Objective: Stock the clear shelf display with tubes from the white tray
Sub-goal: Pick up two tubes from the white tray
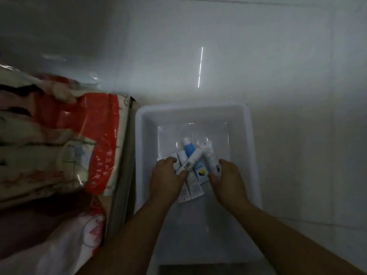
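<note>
We clutch loose tubes (193,171) over white tray (252,147), left hand (168,175) and right hand (228,176) closed around bundle; 2-sided squeeze risks slippery tubes sliding out; display unseen.

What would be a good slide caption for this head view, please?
Both hands gather tubes over the white tray.

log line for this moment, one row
stage: gathering tubes | left hand: gripping tubes | right hand: gripping same bunch | location: over white tray | shelf display: not in view
</note>
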Motion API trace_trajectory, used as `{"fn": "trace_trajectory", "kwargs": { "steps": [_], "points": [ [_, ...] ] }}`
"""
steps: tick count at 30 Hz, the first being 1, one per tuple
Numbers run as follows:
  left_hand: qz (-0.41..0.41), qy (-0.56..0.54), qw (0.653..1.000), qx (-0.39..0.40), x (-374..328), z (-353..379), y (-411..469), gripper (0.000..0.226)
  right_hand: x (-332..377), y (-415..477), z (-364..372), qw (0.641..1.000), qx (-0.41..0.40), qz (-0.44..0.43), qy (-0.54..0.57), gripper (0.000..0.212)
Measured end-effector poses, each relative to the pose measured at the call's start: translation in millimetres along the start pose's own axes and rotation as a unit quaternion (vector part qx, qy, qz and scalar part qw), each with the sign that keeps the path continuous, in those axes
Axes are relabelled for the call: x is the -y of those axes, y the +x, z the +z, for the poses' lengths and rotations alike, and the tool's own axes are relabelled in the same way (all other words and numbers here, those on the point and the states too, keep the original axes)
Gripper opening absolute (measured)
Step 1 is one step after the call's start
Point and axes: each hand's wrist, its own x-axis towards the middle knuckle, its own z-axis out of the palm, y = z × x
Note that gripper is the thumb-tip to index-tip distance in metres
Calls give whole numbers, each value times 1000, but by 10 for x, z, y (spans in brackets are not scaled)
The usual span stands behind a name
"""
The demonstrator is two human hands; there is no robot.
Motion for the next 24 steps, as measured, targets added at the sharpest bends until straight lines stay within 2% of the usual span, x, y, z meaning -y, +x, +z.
{"fn": "trace_trajectory", "kwargs": {
  "steps": [6, 14, 19, 24],
  "points": [
    [20, 85, 996, 23, 162, 295, 180, 50, -213, 256, 282, 998, 0, 34, -48, 31],
    [43, 86, 995, 29, 223, 427, 257, 38, -311, 347, 328, 999, 5, 45, -11, 25],
    [84, 52, 995, 10, 214, 234, 158, 34, -192, 239, 82, 992, 38, 71, 94, 33],
    [183, 56, 981, -28, -12, -391, -92, 26, 257, -63, -510, 958, 77, 120, 249, 32]
  ]
}}
